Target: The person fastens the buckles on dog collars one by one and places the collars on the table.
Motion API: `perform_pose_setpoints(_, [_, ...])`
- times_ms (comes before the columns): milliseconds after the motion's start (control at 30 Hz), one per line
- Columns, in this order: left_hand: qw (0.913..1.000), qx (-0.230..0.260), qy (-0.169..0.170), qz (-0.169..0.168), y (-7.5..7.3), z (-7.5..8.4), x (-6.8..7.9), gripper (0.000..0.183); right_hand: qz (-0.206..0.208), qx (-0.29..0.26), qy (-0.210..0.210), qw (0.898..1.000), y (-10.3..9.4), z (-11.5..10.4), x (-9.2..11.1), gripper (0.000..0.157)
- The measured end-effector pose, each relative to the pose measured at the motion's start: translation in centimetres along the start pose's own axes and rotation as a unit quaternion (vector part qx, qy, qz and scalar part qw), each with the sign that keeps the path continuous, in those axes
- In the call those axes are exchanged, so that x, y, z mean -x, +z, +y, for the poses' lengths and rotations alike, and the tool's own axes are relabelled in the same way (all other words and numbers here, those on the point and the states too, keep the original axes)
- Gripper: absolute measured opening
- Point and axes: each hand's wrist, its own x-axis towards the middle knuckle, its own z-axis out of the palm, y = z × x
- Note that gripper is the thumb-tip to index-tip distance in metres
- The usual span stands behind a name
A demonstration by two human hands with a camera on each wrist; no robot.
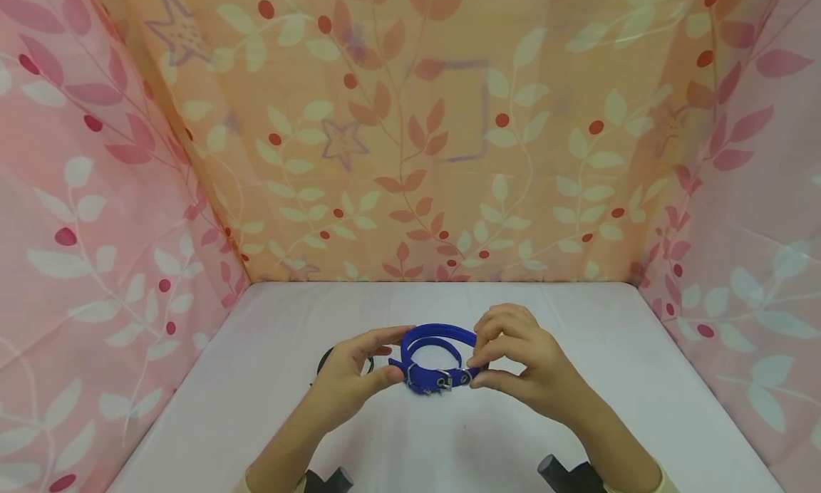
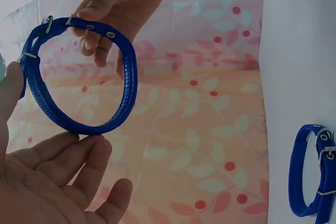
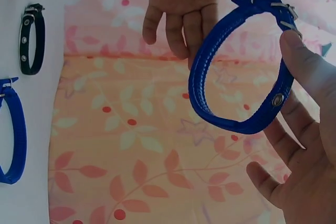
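Note:
A blue collar (image 1: 442,329) with a metal buckle and eyelets is fastened into a loop and held up between both hands. My left hand (image 1: 349,379) holds its left side, thumb by the strap's tip and fingertips against the far side of the loop. At the other side, my right hand (image 1: 532,357) pinches the band between thumb and fingers near the buckle. In the left wrist view a second blue collar (image 2: 298,171) lies on the table, also looped. Its full outline in the head view is hard to separate from the held one.
A black collar (image 3: 39,45) with metal eyelets lies on the white table (image 1: 487,450), partly hidden behind the left hand in the head view. Leaf-patterned cloth walls (image 1: 410,194) enclose the table at the back and both sides.

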Motion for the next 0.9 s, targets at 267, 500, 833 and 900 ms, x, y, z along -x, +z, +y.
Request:
perform_pose_setpoints(267, [0.9928,0.041,0.11,0.022,0.2,0.3,0.0,0.06,-0.052,0.055,0.234,0.969,-1.0,-0.4,0.6,0.068])
perform_pose_setpoints(500, [0.9908,0.062,0.111,0.046,0.5,0.4,-0.1,0.063,-0.065,0.063,0.373,0.923,-0.9,-0.5,0.5,0.086])
perform_pose_setpoints(833, [0.9878,0.092,0.1,0.075,1.5,0.1,-0.4,0.063,-0.047,0.032,0.404,0.913,-1.3,-0.6,0.4,0.071])
perform_pose_setpoints(900, [0.9877,0.098,0.092,0.081,1.7,-0.1,-0.5,0.062,-0.043,0.021,0.4,0.915,-1.4,-0.5,0.6,0.067])
